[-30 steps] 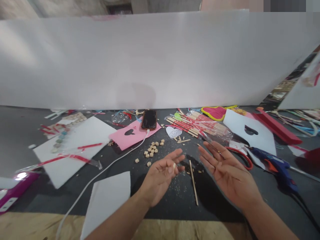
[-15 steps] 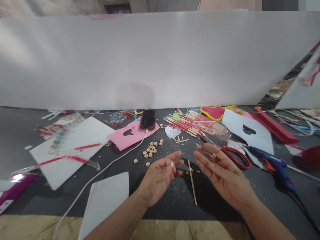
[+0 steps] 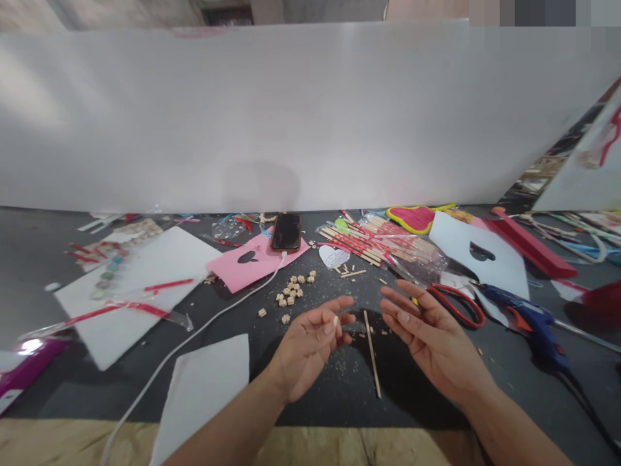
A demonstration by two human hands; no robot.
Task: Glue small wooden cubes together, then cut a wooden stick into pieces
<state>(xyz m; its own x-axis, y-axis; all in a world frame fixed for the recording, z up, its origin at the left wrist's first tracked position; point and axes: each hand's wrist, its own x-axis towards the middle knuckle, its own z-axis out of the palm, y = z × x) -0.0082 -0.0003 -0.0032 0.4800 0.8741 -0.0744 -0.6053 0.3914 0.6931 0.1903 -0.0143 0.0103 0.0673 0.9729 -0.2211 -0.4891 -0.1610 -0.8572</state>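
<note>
A small pale piece of stick is pinched between the thumb and forefinger of my left hand, above the black tabletop. To the right, my right hand hovers palm inward, its fingers stretched out and holding nothing. Between and below the hands lies a thin wooden stick, with short cut bits and crumbs around it. Beyond my left hand sits a cluster of small bundles of stick pieces. Red-handled scissors lie just past my right hand.
A phone with a white cable rests on pink paper. Packs of red-and-cream sticks lie at the back. A blue glue gun is at right, white sheets at left. A white panel stands behind.
My right hand has shifted very slightly, and the view has moved a little. The left hand keeps its pinch on the small stick piece.
</note>
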